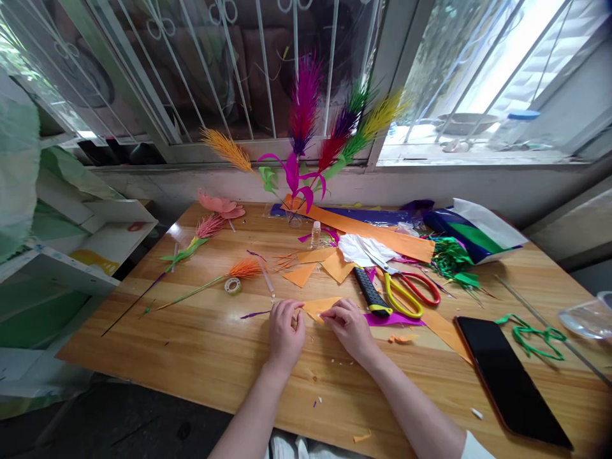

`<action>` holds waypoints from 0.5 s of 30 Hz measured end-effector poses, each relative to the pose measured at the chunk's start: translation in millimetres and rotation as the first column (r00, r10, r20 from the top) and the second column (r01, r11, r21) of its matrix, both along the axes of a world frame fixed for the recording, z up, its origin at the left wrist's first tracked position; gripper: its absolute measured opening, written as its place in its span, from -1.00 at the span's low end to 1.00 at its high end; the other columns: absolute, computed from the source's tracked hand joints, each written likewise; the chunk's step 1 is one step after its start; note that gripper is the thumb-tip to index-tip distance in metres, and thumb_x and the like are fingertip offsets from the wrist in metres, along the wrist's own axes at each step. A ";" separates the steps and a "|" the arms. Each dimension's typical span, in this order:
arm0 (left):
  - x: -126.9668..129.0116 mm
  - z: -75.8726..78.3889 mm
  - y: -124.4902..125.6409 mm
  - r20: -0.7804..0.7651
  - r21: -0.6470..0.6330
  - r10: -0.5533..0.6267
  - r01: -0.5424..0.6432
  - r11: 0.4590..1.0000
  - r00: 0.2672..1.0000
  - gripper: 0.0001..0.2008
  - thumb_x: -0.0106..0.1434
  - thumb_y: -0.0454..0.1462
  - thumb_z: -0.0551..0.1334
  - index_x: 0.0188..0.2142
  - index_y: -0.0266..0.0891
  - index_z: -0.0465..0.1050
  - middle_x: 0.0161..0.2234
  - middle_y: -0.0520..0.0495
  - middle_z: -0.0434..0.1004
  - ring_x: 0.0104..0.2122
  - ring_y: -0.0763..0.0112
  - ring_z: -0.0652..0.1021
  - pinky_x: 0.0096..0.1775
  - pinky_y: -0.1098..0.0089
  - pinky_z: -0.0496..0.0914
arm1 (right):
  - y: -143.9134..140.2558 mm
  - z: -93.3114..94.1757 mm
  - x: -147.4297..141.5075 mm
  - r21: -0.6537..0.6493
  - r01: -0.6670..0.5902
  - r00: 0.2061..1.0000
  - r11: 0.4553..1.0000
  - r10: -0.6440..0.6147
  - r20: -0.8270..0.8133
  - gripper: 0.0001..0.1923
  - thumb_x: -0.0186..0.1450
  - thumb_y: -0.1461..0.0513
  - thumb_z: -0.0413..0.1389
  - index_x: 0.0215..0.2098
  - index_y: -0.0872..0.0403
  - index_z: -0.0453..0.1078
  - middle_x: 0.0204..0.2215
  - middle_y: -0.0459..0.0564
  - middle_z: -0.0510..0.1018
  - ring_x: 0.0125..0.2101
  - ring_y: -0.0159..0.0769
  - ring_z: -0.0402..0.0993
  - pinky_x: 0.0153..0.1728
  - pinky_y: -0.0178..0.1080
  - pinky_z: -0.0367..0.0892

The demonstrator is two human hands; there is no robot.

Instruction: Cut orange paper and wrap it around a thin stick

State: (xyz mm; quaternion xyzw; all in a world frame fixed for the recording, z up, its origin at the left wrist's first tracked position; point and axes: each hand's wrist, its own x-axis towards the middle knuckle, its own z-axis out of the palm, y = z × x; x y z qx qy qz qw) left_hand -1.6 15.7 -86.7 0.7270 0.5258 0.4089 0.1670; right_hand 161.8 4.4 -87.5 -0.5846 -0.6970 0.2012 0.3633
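A small orange paper piece [321, 308] lies flat on the bench [201, 344], pinched at either end by the left hand [285, 335] and right hand [350, 326], fingers closed on it to keep it steady; scissors [406, 290] and a knife [370, 292] rest just beyond, within reach.

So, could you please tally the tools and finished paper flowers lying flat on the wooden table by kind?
Paper flowers on stems: 3 (pink petalled, pink fringed, orange fringed)
Red-and-yellow-handled scissors: 1
Black-and-yellow utility knife: 1
Tape roll: 1
Total: 6
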 end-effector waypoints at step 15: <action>6.8 -6.1 -3.4 -0.096 -0.066 -0.155 0.149 0.987 0.983 -0.85 0.10 -0.33 0.13 -0.38 -0.13 0.47 -0.39 -0.08 0.41 -0.31 0.33 0.36 -0.22 0.30 0.25 | 1.8 -7.1 -0.9 0.017 -0.041 0.994 0.999 0.039 0.103 -0.90 0.12 0.32 0.08 -0.52 0.06 0.40 -0.52 -0.05 0.41 -0.41 -0.29 0.25 -0.42 -0.27 0.21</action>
